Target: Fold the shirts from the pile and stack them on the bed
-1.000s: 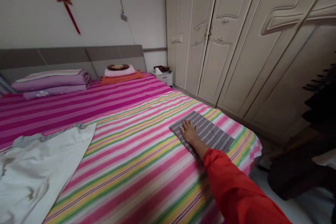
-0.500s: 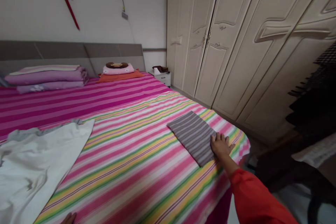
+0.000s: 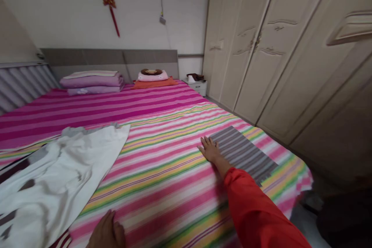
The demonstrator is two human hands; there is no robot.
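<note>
A grey striped folded cloth (image 3: 242, 151) lies flat on the striped bed sheet (image 3: 151, 186). My right hand (image 3: 209, 150) rests palm down at the cloth's left edge, its fingers spread and nothing in its grasp. At the bottom of the view my left hand (image 3: 107, 232) lies on the sheet, partly cut off by the frame, with no object visible in it. Left of that hand a rumpled white garment (image 3: 72, 170) with grey and dark parts is spread over the bed.
Folded purple quilts (image 3: 93, 81) and a pink pillow (image 3: 152, 75) on an orange cloth (image 3: 157, 82) sit by the grey headboard (image 3: 151, 56). A small nightstand (image 3: 200, 87) stands in the corner. Tall cream wardrobes (image 3: 270, 58) line the right side beyond the bed's edge.
My right hand has gone from the cloth's right side to its left edge. More of my left hand has come into view. The camera has turned left.
</note>
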